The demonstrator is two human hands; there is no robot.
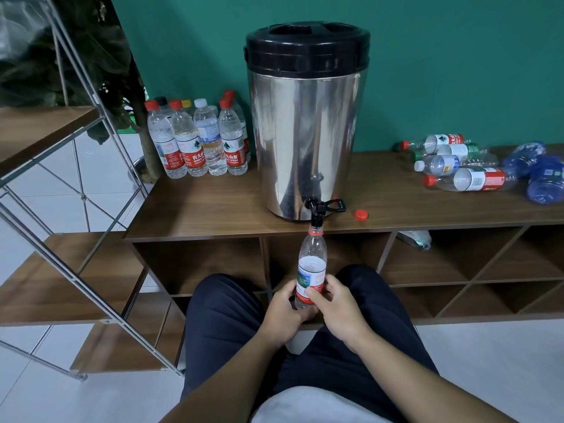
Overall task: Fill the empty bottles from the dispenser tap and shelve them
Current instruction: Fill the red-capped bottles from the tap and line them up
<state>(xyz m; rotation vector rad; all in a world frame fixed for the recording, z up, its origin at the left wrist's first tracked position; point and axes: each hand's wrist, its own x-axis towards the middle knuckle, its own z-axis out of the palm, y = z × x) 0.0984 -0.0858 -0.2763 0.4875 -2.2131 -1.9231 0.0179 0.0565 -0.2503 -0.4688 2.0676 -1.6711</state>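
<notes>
Two hands: your left hand (282, 309) and right hand (334, 303) both wrap the lower body of one bottle (312, 270), fingers curled round the label, thumbs to the front.
Bottle position: upright in front of the cabinet edge, above your knees, its open neck directly under the tap (317, 213) of the steel dispenser (305, 123); neck and spout look to be touching or all but touching.
Fill level: appears low; the upper half looks clear and empty, though water in clear plastic is hard to read here.
Tap lever: no hand is on it; whether water is flowing cannot be told.
Advice on the step: keep the neck centred under the spout and the bottle plumb. Hold with one hand only if you need the other for the lever, and grip lightly, as thin plastic will likely buckle and spill.
Stop point: judge by the shoulder of the bottle and shut off before the neck floods.
Cap: a red cap (361, 214) lies on the cabinet top (198, 209) just right of the dispenser base, within reach for sealing.
Filled stock: capped bottles (198, 141) stand left of the dispenser.
Remaining work: several empties (457, 166) lie on their sides at the right.
</notes>
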